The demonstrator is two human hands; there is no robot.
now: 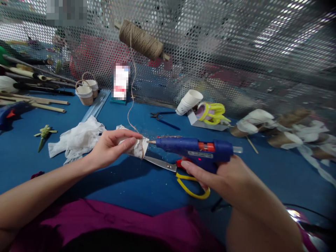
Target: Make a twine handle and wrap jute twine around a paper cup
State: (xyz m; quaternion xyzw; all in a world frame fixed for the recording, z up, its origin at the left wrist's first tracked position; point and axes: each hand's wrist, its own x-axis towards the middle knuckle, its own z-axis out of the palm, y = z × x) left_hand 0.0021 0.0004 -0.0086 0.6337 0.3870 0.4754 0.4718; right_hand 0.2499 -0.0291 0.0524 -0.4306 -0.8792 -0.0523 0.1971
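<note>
My right hand (210,171) grips a blue hot glue gun (178,145), its finger at the red trigger. The metal nozzle meets the rim end of a white paper cup (135,149) lying on its side. My left hand (112,145) is closed around that cup, thumb and fingers on its wall. Twine (133,96) runs down from a spool (140,40) to the cup and wraps round it near the rim. Yellow-handled scissors (193,187) lie under the glue gun. White lace fabric (78,138) is bunched left of my left hand.
A perforated metal screen (223,52) stands behind the blue table (118,189). Along it are small handled baskets (85,95), a phone (120,82), pliers (165,117), stacked paper cups (189,101) and a box with yellow tape (211,115). Bamboo sticks (39,101) lie left, cardboard rolls (280,140) right.
</note>
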